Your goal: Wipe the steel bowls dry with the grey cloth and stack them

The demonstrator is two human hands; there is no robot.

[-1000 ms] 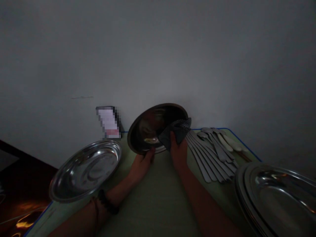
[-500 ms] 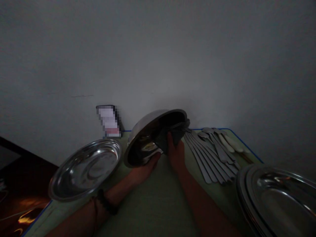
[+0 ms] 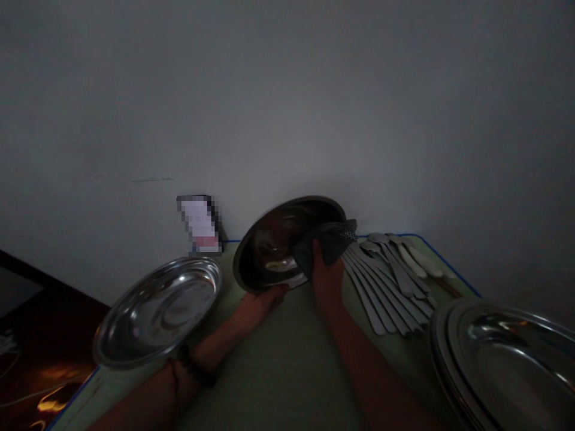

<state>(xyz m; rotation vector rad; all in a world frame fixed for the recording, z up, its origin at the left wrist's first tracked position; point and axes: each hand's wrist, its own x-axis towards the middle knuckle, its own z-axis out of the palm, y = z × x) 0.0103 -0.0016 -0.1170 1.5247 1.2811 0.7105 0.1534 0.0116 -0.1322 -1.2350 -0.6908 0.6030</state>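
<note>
The steel plate has tipped back up since half a second ago, when its rim dipped toward the table and part of its underside showed. Now its shiny hollow faces the camera again, and the cloth sits higher on its right side.

The plate stands on edge at the far middle of the table, close to the wall. It looks like thin, stiff, light metal, and its polished surface is probably slippery, so the rim seems the surest place to hold it.

The left hand is below the plate, fingers curled onto its lower rim to hold it. The right hand is just to the right, closed around the dark cloth and pressing it against the plate's inner right side.

A row of spoons is fanned out to the right. Nearer on that side is a stack of steel plates. Another steel dish lies to the left.
</note>
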